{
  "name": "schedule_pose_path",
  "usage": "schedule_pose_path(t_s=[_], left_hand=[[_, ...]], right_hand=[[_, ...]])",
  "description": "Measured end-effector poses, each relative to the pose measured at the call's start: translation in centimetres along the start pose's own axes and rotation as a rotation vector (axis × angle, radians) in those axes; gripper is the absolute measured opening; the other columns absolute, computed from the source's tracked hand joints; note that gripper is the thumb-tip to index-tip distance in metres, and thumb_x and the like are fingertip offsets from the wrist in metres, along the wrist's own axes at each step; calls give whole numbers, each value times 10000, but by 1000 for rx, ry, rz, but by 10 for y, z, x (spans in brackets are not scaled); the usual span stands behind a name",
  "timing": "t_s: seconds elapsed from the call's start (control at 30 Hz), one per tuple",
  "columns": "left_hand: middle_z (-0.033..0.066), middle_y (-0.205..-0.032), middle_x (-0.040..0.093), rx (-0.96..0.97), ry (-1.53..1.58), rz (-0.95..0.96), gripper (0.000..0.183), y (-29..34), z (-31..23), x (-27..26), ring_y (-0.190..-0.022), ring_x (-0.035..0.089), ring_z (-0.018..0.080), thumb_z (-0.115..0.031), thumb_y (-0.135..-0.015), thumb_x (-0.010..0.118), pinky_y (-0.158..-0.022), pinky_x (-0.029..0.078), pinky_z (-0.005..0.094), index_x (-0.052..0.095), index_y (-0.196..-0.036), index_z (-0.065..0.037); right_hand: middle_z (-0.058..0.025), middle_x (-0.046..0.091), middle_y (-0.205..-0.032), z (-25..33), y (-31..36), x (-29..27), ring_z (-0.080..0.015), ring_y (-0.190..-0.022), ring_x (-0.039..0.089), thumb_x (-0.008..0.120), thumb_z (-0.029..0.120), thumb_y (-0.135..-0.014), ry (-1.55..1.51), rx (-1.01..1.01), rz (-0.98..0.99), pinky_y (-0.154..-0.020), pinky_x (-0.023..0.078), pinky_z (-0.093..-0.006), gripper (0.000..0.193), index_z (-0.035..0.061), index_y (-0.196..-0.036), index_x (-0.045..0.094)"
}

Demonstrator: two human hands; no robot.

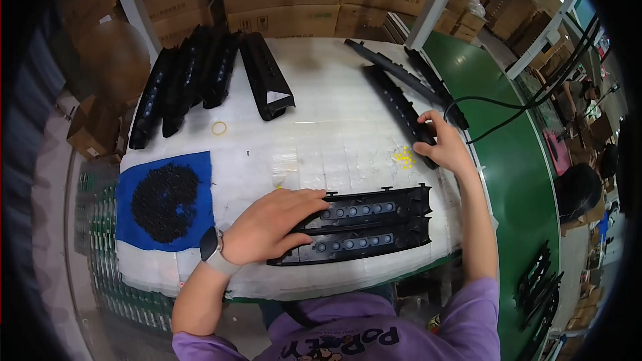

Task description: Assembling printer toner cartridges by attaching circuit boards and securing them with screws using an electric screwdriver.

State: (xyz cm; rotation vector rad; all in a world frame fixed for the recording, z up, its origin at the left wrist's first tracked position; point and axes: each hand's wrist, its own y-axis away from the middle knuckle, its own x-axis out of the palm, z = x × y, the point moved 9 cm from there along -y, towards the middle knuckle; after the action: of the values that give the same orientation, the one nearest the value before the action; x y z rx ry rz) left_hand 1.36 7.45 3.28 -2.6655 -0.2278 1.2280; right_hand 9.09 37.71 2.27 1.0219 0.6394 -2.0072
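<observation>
Two long black plastic trim pieces lie side by side at the table's near edge, each with a row of round grey spots. My left hand (277,222), with a watch on its wrist, grips the left end of the farther piece (408,206). Its thumb is close to the left end of the nearer piece (364,246). At the right, my right hand (447,146) has thumb and fingers around the near end of another black trim piece (396,101). Small yellow dots (404,158) lie on the table just left of that hand.
More black trim pieces (190,73) lie at the far left, and others (428,70) at the far right. A blue cloth (204,194) carries a heap of small black parts (164,202). Beyond the white table's right edge runs a green surface (498,117), with black cables (508,103) above it.
</observation>
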Motion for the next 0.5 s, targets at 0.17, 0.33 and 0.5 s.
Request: schedule_pose_path(t_s=[0.17,0.33,0.5], left_hand=[[141,-1257,526,-27,48,1,476,-4,2,-1,-1140,504,324,-152,-714,705,-956,396,396,551,-1152,-48],[120,-1210,554,-18,-18,-31,484,-8,3,-5,-1100,515,315,-185,-675,728,-922,408,392,576,-1115,-52],[90,-1086,598,-73,-138,-124,505,-9,-4,-21,-1012,518,295,-278,-606,757,-864,397,366,619,-1039,-56]], right_hand=[[-58,575,-791,7,25,-1,-184,-651,521,664,-37,-559,-112,-127,150,-627,425,-296,436,71,-955,516],[-123,559,-1198,48,39,18,-288,-1120,495,668,-61,-568,-162,-362,369,-1000,353,-365,471,52,-1020,602],[-103,558,-1229,57,41,27,-284,-1117,493,618,-48,-673,-126,-519,459,-975,385,-364,343,106,-969,699]])
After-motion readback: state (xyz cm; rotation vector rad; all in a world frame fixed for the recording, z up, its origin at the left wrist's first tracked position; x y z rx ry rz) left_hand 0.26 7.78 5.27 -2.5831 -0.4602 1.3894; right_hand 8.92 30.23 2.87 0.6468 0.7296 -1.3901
